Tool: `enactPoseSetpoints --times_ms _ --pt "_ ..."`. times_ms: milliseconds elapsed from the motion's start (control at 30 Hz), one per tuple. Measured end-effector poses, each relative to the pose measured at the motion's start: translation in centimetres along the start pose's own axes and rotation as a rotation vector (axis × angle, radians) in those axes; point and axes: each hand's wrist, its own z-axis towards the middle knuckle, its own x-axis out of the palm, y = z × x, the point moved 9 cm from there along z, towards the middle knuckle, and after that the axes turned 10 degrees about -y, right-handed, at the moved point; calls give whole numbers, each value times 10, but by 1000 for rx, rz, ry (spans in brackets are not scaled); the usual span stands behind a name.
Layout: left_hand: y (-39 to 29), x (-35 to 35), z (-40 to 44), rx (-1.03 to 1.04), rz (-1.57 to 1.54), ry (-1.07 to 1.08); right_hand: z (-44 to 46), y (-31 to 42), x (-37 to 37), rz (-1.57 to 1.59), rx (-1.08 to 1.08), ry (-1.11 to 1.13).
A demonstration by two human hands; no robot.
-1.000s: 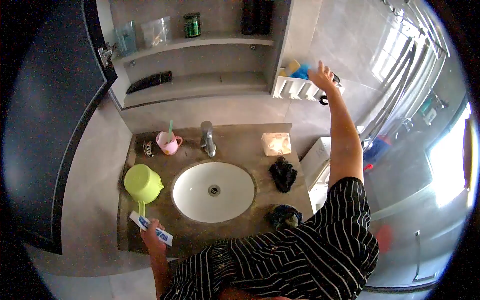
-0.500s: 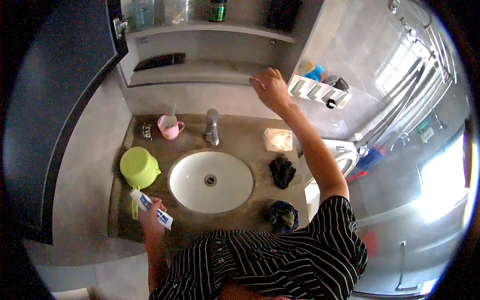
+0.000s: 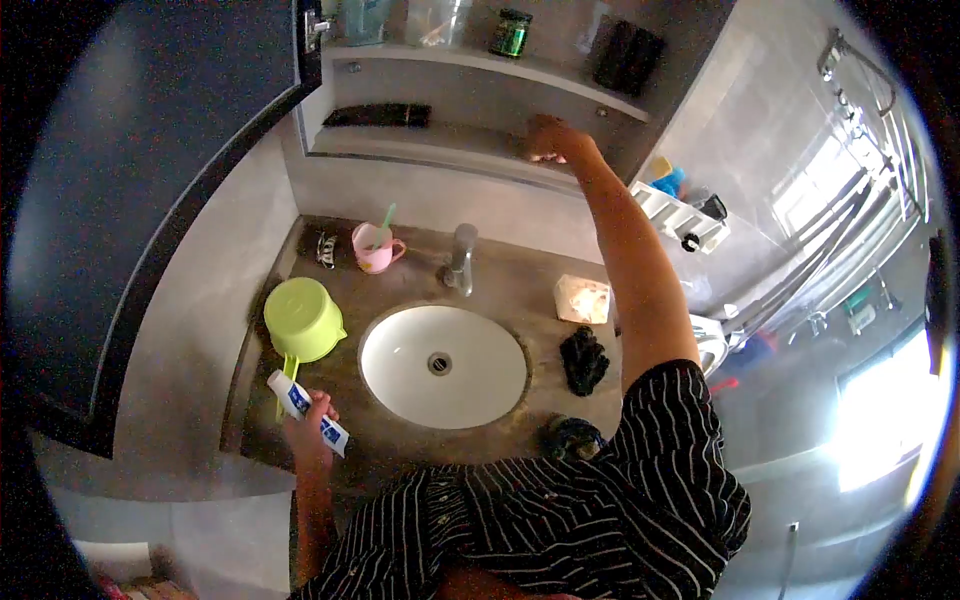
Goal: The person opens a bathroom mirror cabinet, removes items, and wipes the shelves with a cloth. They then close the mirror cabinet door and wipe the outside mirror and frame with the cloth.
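Observation:
My left hand [image 3: 308, 428] is wrapped round a white squeeze tube [image 3: 287, 392] with blue print, above the front left of the counter. Just beyond it lies an upturned lime-green dipper [image 3: 303, 318], whose handle passes partly behind the tube. My right hand [image 3: 557, 142] reaches into the lower shelf of the open wall cabinet [image 3: 465, 140], near its right end. Its fingers are curled downward and in shade; whether they hold anything is hidden. A dark, long object [image 3: 378, 115] lies farther left on that shelf.
A white sink [image 3: 405, 385] with a metal faucet [image 3: 461, 260] is set in the brown counter. A pink cup [image 3: 374, 250] stands behind it. On the right are a tissue pack [image 3: 582, 300] and a black bundle [image 3: 583, 362]. The dark cabinet door [image 3: 160, 150] hangs open at left.
My right hand has moved from the cabinet's front edge farther in over the lower shelf. My left hand still holds the tube. The view has shifted, so the counter sits farther right.

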Motion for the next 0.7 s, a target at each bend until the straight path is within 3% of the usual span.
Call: enactPoseSetpoints --times_ms 100,200,267,300,333,400,467,500,533,600,700 --pt "4 4 5 -25 13 44 -5 -9 12 135 208 268" --pt "-2 23 -1 -86 -135 131 -11 -7 8 219 224 175" --pt "1 37 -2 -161 -263 159 -13 44 18 -49 -356 -90" --pt "2 49 -2 -190 -317 180 -29 76 17 -41 -413 -131" --pt "2 64 -3 -222 -367 201 -60 118 6 89 -304 -81" --pt "-13 97 -5 -142 -309 269 -116 196 12 189 -356 21" --pt "-19 125 -18 -261 -350 236 -181 270 14 87 -890 -121" --pt "-21 135 -21 -260 -393 292 -184 274 52 -7 -785 92" --pt "-20 143 -21 -258 -439 347 -184 276 55 378 -625 153" --pt "-14 146 -12 -231 -466 345 -185 288 65 386 -640 37" --pt "-4 135 0 -243 -486 257 -183 297 79 337 -552 40"
